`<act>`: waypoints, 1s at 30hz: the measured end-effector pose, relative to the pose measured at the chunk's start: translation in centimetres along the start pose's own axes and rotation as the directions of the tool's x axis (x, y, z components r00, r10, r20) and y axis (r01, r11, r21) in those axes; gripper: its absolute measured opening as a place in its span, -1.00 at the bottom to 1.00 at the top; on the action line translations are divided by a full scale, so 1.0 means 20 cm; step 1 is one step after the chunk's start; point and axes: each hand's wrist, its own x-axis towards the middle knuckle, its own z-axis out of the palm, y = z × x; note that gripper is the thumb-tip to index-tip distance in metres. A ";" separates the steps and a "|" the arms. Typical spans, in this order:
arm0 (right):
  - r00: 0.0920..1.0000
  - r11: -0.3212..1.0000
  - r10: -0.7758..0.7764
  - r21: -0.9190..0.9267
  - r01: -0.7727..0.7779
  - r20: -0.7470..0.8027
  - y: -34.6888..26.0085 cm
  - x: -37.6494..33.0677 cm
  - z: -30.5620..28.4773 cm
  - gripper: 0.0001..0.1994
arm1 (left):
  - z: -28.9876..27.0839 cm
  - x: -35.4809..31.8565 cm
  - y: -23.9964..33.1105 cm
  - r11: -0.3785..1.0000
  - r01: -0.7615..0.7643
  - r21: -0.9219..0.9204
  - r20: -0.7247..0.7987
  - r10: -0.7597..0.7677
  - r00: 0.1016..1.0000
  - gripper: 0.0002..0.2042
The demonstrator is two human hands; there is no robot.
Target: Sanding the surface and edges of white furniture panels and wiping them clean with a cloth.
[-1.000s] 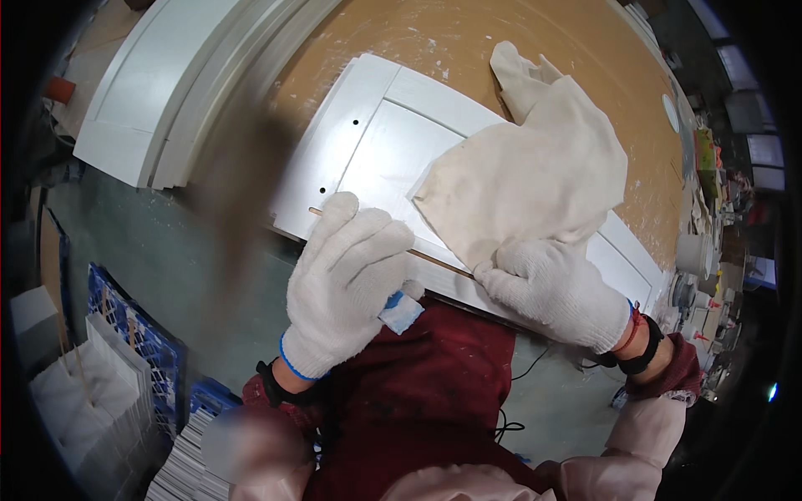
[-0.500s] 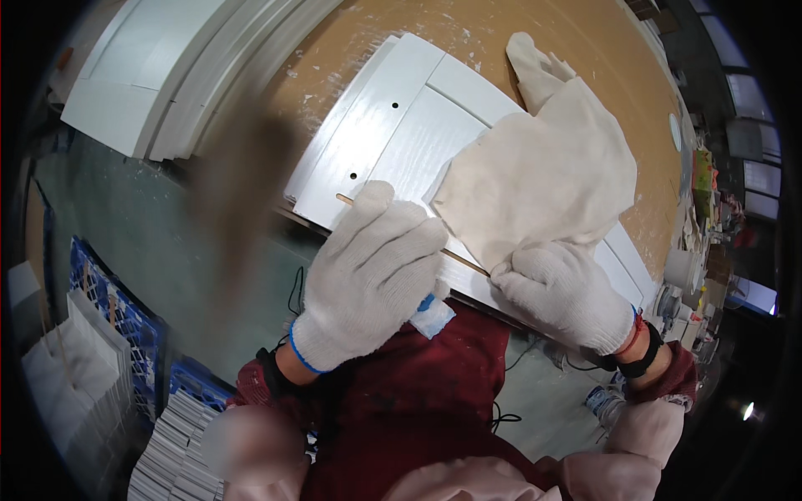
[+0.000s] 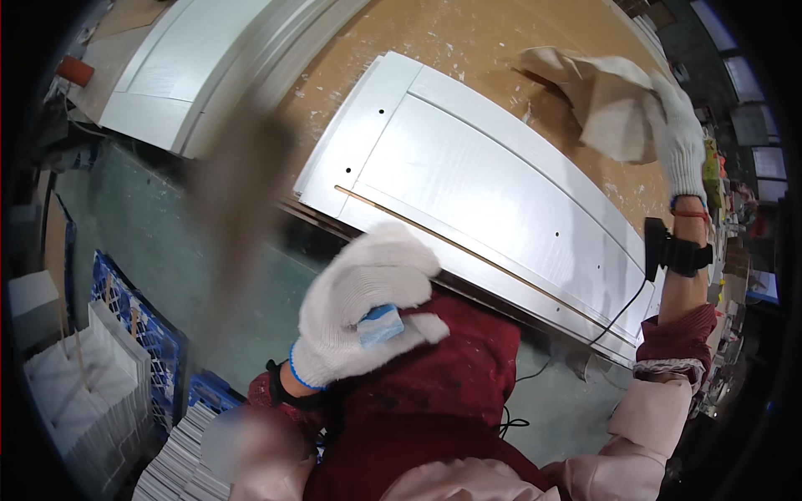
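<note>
A white cabinet door panel (image 3: 493, 192) lies diagonally across the centre on a brown workbench (image 3: 468, 42). At upper right, the gloved right hand (image 3: 677, 138) clutches a beige cloth (image 3: 606, 100) beyond the panel's far edge. Lower centre, the gloved left hand (image 3: 368, 313) pinches a small blue block (image 3: 380, 324) just off the near edge.

A door panel (image 3: 493, 179) lay on the workbench (image 3: 468, 37); a crate (image 3: 125, 334) stood lower left, another panel (image 3: 192, 58) upper left.

Beige cloth (image 3: 603, 104) bunched, lifted above far end of flat white panel (image 3: 493, 188).
</note>
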 end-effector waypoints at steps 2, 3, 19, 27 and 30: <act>0.993 0.985 -0.022 -0.173 0.002 -0.113 -0.07 -0.08 -0.08 -0.60 | 0.02 -0.01 0.01 0.978 0.046 -0.201 0.062 -0.034 0.997 -0.57; 0.973 0.979 -0.143 -0.173 0.112 -0.179 -0.15 -0.18 -0.17 -0.59 | 0.05 0.00 0.01 0.950 0.106 -0.294 0.083 -0.085 0.993 -0.56; 0.746 -0.142 -0.186 0.733 -0.665 0.640 -1.22 -0.62 -0.15 -0.65 | 0.25 -0.06 -0.05 0.980 -0.030 -0.196 -0.057 0.019 0.998 -0.28; 0.903 0.208 -0.090 0.894 -0.396 0.420 -1.21 -0.37 -0.28 -0.62 | 0.16 -0.06 -0.01 0.946 -0.054 0.321 0.027 0.048 0.999 -0.48; 0.845 0.530 -0.482 0.845 0.072 0.230 -1.27 -0.19 -0.21 -0.47 | 0.30 -0.06 -0.01 0.780 -0.241 0.578 0.237 0.122 0.964 -0.82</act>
